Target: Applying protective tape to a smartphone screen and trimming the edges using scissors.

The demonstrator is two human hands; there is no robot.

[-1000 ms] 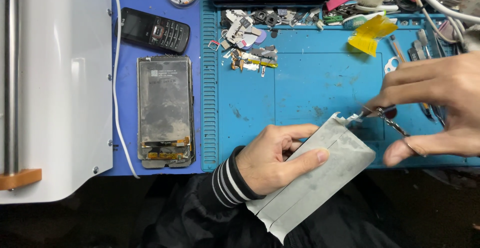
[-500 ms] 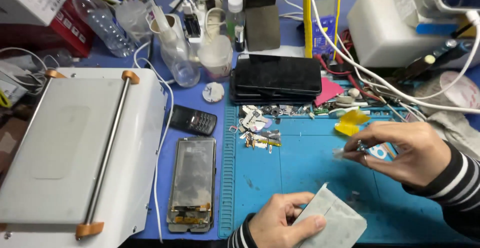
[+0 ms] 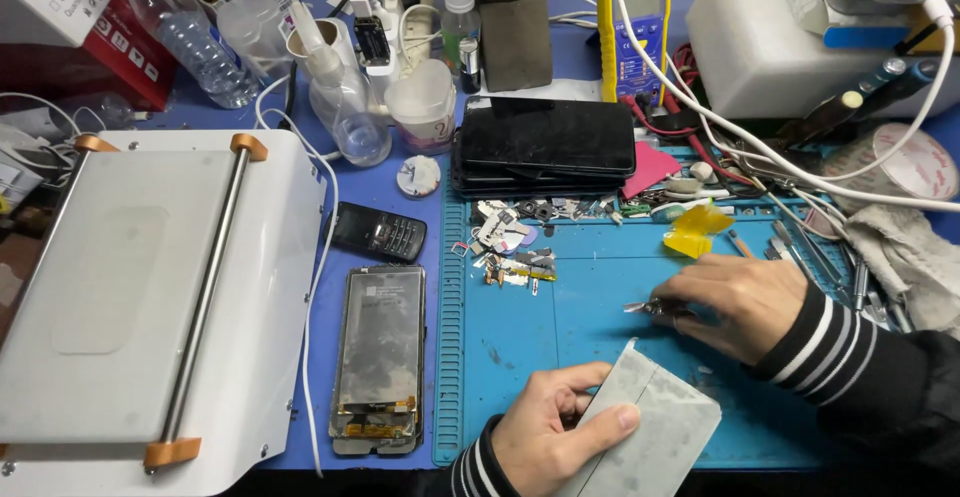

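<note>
My left hand (image 3: 548,429) grips a flat grey rectangular panel (image 3: 655,427) by its left edge, low over the blue work mat (image 3: 600,327). My right hand (image 3: 738,302), in a striped sleeve, rests on the mat to the upper right of the panel and pinches thin metal tweezers (image 3: 648,307) whose tips point left. An opened phone body (image 3: 380,357) lies face up to the left of the mat. A small pile of loose phone parts (image 3: 515,257) sits on the mat's upper left.
A white machine with a flat plate (image 3: 150,297) fills the left. A small black keypad phone (image 3: 380,232) lies above the opened phone. A stack of black screens (image 3: 548,142), bottles (image 3: 350,107), a yellow meter (image 3: 635,32), cables and hand tools (image 3: 820,247) crowd the back and right.
The view has pulled back and up, showing the back of the bench. My right hand moved away from the grey panel's corner and now rests on the mat with the tweezers.
</note>
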